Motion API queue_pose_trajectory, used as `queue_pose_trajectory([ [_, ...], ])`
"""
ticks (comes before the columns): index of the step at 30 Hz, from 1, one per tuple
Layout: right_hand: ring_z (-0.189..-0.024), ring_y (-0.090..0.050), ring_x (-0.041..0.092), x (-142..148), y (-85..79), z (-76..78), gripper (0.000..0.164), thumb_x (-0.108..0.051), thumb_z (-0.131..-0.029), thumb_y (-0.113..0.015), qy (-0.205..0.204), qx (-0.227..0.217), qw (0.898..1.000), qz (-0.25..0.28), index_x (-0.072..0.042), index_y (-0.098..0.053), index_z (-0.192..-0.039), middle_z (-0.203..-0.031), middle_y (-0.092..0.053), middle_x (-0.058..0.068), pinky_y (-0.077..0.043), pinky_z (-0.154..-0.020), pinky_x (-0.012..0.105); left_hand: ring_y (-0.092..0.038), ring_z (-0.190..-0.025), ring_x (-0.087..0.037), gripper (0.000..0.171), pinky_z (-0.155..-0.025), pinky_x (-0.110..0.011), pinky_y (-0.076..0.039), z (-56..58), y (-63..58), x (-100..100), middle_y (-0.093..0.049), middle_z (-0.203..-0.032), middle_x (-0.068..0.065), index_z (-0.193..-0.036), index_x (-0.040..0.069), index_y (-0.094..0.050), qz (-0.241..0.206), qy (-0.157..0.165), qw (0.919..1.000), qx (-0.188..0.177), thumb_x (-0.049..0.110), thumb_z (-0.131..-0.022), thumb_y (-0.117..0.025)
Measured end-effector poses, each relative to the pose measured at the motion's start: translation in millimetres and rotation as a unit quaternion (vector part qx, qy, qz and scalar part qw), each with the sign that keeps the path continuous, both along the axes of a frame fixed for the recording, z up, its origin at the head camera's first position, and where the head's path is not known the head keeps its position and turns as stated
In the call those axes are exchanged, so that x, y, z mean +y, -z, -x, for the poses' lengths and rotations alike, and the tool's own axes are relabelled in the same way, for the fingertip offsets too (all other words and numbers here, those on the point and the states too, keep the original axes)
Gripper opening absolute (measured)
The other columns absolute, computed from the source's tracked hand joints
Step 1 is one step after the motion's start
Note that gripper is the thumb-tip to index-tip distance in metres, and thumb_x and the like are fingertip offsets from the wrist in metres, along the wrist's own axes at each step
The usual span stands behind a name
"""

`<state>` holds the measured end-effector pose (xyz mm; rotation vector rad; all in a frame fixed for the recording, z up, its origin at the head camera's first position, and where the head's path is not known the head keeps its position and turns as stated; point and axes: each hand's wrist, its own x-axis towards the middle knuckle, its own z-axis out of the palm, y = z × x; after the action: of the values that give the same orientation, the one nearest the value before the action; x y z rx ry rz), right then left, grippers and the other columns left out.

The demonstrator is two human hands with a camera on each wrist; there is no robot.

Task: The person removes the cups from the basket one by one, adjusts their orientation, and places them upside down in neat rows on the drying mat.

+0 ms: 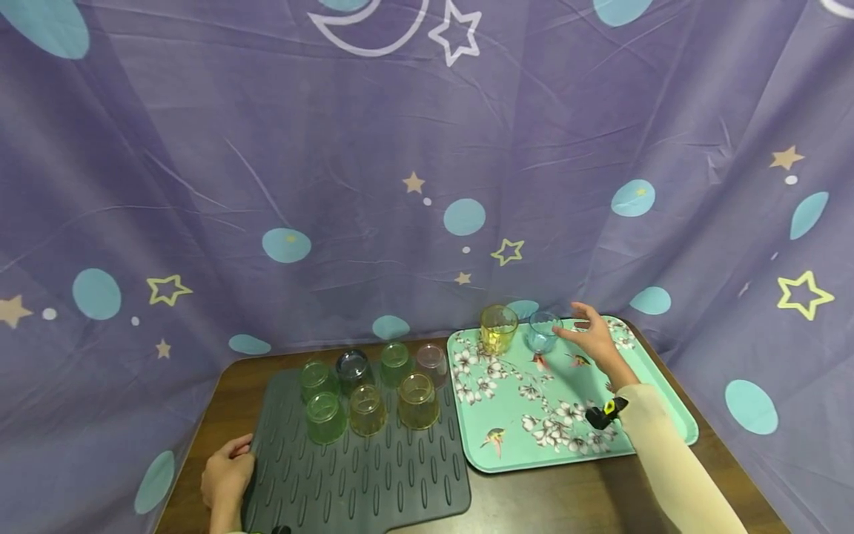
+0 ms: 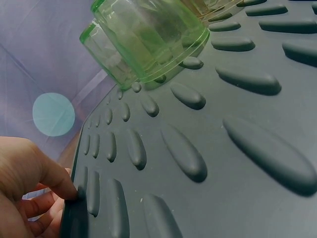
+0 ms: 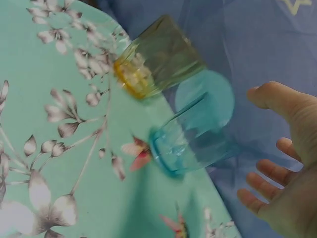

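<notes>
My right hand (image 1: 590, 337) is beside the blue glass (image 1: 542, 334), its thumb and fingers spread apart. In the right wrist view that hand (image 3: 285, 163) shows nothing between the fingers, and the glass stands upright on the floral tray (image 1: 514, 415). A yellow glass (image 1: 498, 330) stands upright to its left. My left hand (image 1: 228, 473) grips the left edge of the dark grey drying mat (image 1: 360, 482). The left wrist view has a fingertip on the mat's rim, with the other fingers curled beside the edge. Near the mat's back, a green glass (image 2: 153, 39) stands upside down.
Several more upside-down glasses share the mat, among them an amber one (image 1: 418, 402), a dark blue one (image 1: 353, 371) and a pinkish one (image 1: 432, 363). Mat and tray lie side by side on a wooden table (image 1: 534, 504). A purple curtain (image 1: 373, 282) hangs right behind them.
</notes>
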<state>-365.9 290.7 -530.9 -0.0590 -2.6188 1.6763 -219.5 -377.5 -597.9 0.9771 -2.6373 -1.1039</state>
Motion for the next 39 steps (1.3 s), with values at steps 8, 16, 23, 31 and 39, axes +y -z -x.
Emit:
queue_pose_trajectory([
  [8,-0.147,-0.028,0.053,-0.9,18.9,10.1,0.095,-0.031,-0.092,-0.076,-0.018,-0.045,0.999,0.005,-0.005,-0.018,-0.162,-0.16,-0.026,0.032,-0.038,-0.111,0.065,-0.058,-0.117,-0.051,0.044,-0.079,-0.055,-0.045,-0.6,1.2,0.8,-0.074,-0.106,-0.011,-0.125,0.012,-0.07,0.006,-0.003,1.0,0.003,0.014,-0.083,-0.055],
  [16,-0.145,-0.031,0.051,-4.5,34.5,13.2,0.096,-0.028,-0.09,-0.077,-0.014,-0.092,0.995,0.046,-0.008,-0.017,-0.162,-0.161,-0.025,0.029,-0.05,-0.093,0.069,-0.058,-0.116,-0.05,0.044,-0.077,-0.055,-0.045,-0.1,4.3,0.3,-0.074,-0.11,-0.012,-0.123,0.013,-0.071,0.011,0.0,0.9999,0.009,0.014,-0.082,-0.054],
  [23,-0.146,-0.031,0.051,-9.2,39.7,14.9,0.096,-0.032,-0.09,-0.077,-0.016,-0.103,0.994,0.028,-0.007,-0.018,-0.162,-0.161,-0.024,0.029,-0.047,-0.096,0.07,-0.057,-0.116,-0.051,0.042,-0.079,-0.058,-0.044,1.1,4.1,0.2,-0.073,-0.114,-0.014,-0.123,0.012,-0.071,0.009,-0.002,0.9999,0.012,0.015,-0.085,-0.055],
  [31,-0.145,-0.031,0.051,-13.9,46.9,16.0,0.092,-0.027,-0.091,-0.076,-0.019,-0.087,0.996,0.033,-0.003,-0.02,-0.161,-0.158,-0.026,0.032,-0.038,-0.109,0.068,-0.057,-0.117,-0.052,0.043,-0.079,-0.057,-0.045,1.1,3.6,1.4,-0.072,-0.115,-0.014,-0.125,0.013,-0.07,0.013,-0.002,0.9999,0.007,0.014,-0.085,-0.054],
  [39,-0.136,-0.04,0.047,-22.4,54.6,18.4,0.084,-0.022,-0.092,-0.075,0.007,-0.065,0.997,0.029,-0.001,-0.027,-0.157,-0.152,-0.034,0.032,-0.043,-0.104,0.056,-0.057,-0.117,-0.051,0.043,-0.082,-0.058,-0.043,-0.4,4.5,0.7,-0.073,-0.11,-0.013,-0.124,0.012,-0.071,0.01,-0.008,0.9999,0.01,0.013,-0.084,-0.054],
])
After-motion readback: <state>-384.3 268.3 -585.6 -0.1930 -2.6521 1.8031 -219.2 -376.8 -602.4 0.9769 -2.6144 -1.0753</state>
